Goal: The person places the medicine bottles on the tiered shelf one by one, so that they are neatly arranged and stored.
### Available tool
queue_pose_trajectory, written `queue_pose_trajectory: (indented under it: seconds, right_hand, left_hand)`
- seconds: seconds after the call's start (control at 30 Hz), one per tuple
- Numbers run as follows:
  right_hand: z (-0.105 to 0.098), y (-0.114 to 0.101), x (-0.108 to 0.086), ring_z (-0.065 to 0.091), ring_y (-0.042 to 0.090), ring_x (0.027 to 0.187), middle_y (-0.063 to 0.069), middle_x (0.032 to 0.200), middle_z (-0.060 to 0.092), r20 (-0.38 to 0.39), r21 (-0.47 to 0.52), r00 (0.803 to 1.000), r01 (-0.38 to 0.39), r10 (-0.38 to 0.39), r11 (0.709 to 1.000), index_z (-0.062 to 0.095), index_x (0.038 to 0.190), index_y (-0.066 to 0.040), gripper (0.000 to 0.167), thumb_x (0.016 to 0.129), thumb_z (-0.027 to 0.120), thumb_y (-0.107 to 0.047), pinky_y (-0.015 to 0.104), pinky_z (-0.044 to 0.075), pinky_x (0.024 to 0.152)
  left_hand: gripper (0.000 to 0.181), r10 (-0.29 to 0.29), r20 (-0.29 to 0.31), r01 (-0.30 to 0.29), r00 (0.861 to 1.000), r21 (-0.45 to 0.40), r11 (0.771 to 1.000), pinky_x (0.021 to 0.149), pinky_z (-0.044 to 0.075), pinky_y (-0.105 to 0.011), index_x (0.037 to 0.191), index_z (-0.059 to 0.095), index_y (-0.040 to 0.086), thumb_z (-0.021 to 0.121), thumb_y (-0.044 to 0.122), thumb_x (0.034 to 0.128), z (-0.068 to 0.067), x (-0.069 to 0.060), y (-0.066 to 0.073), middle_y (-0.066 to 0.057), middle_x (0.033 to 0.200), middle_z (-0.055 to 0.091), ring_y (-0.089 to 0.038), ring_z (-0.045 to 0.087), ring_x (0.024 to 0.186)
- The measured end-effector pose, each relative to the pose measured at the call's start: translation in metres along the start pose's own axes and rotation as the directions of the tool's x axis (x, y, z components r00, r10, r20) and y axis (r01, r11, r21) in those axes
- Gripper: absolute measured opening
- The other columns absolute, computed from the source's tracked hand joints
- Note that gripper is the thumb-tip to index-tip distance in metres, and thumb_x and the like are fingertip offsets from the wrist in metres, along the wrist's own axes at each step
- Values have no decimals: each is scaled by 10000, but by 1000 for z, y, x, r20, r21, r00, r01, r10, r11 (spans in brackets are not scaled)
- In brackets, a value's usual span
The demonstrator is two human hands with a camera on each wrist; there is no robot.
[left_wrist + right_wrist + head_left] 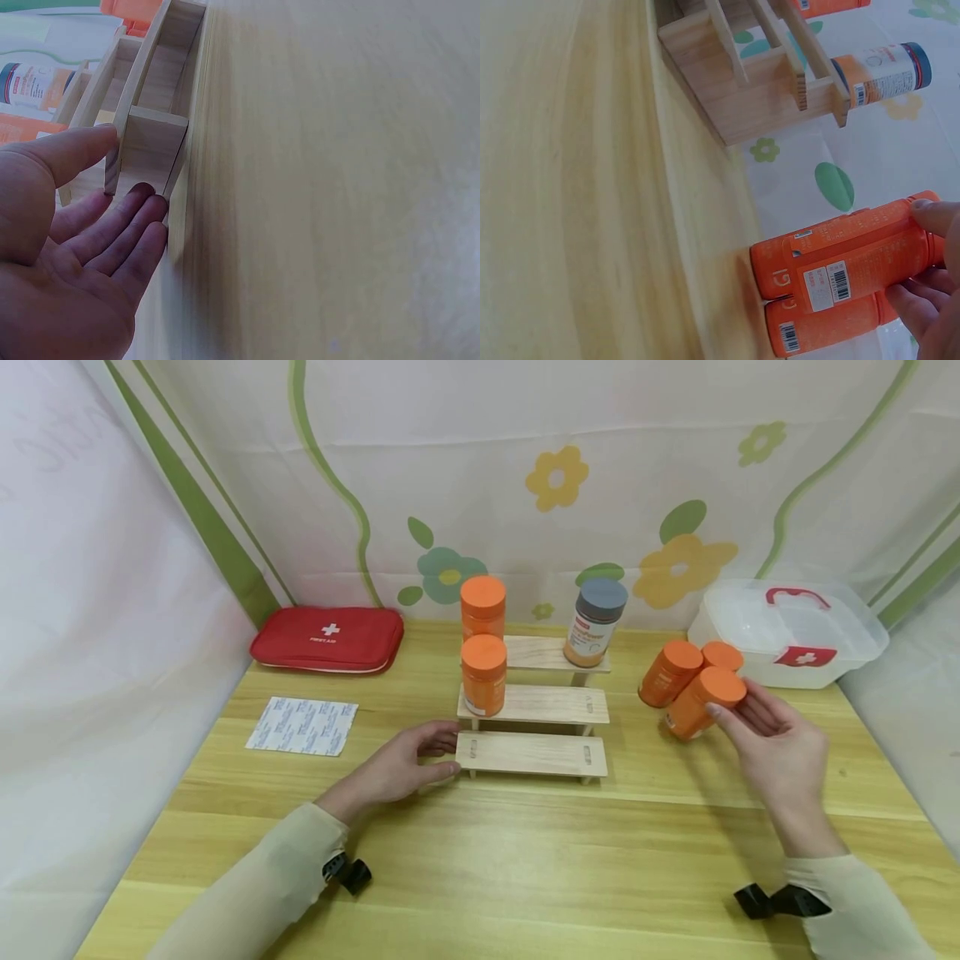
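Observation:
A three-step wooden rack [532,753] stands mid-table. My left hand [397,766] is at the left end of its lowest step; in the left wrist view the thumb and fingers of the hand [82,232] lie about the step's end [112,161]. On the right, my right hand [787,760] pinches an orange bottle [701,703] near its cap, beside two more orange bottles [670,675]. The right wrist view shows the fingers of the hand [934,300] around the top of that bottle [847,262]. One orange bottle [484,681] stands on the middle step, another [483,602] on the top step.
A grey-capped bottle [592,627] stands at the top step's right end. A red first-aid pouch [327,641] and a blister-like white sheet [302,726] lie on the left. A clear box with a red handle [787,631] stands at the back right, before a patterned cloth.

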State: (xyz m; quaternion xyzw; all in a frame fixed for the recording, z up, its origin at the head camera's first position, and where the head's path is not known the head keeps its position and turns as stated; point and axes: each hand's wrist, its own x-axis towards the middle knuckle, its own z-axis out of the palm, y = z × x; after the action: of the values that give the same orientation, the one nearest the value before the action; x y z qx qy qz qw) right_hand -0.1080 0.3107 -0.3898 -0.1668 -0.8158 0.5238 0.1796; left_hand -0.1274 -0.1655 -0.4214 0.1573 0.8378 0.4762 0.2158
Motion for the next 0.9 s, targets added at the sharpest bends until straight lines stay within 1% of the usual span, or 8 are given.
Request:
queue_pose_trajectory:
  seconds: [0.1,0.2,0.37,0.47,0.57,0.77,0.8,0.9]
  right_hand:
    - [0,-5,-3,695,-179,1011,15,1406,705,-18,51,1000,12,-11,999,676,1461,-97,606,892,884,-81,54,563,851]
    - [0,-11,-5,719,-148,993,-1,1361,731,-24,122,1000,19,-16,992,693,1431,-68,600,867,889,-17,66,570,838]
    - [1,-21,-10,757,-86,992,-39,1264,786,-25,246,998,56,-51,968,718,1385,-23,595,824,895,60,89,586,829]
    - [2,-28,-13,772,-51,1008,-70,1213,806,-18,299,997,78,-76,951,723,1371,-4,591,812,894,84,114,597,833]
    - [3,-35,-17,777,-34,1021,-76,1203,811,-10,325,996,89,-90,942,726,1365,0,595,804,898,90,131,602,834]
    - [9,-51,-23,786,-11,1021,-41,1206,817,5,350,992,119,-129,929,733,1352,5,600,786,899,116,129,609,833]
    - [11,-53,-24,789,-1,1022,-46,1193,821,7,360,990,129,-142,924,735,1346,9,597,784,894,128,133,611,833]
    - [15,-57,-26,791,6,1029,-81,1164,825,14,351,980,180,-197,919,740,1338,13,591,781,885,148,134,611,839]
  left_hand:
    - [631,5,2,-5,1000,0,1000,1231,481,-539,1582,506,63,760,211,1023,0,0,0,-104,1454,670,-324,619,1387]
    - [633,9,4,-9,1000,1,1000,1230,482,-539,1583,502,59,759,210,1024,0,0,0,-106,1456,669,-325,620,1386]
    - [632,6,3,-6,1000,1,1000,1233,479,-545,1583,504,70,761,214,1024,0,0,1,-104,1461,668,-330,619,1389]
    - [629,5,3,-5,1000,-1,1000,1232,479,-547,1580,508,72,763,212,1022,0,-1,2,-106,1458,669,-333,620,1386]
    - [629,5,3,-5,1000,-2,1000,1232,479,-545,1579,508,69,763,206,1021,0,-1,2,-108,1455,670,-333,621,1385]
    - [627,8,3,-8,1000,-4,1000,1232,479,-544,1579,507,68,761,202,1021,0,-1,3,-112,1456,668,-337,619,1387]
    - [626,7,4,-7,1000,-3,1000,1232,479,-545,1578,508,68,760,203,1022,0,-1,3,-111,1457,668,-337,619,1387]
    - [622,6,4,-6,1000,1,1000,1231,480,-545,1577,510,74,760,209,1023,0,-1,2,-107,1458,668,-333,619,1386]
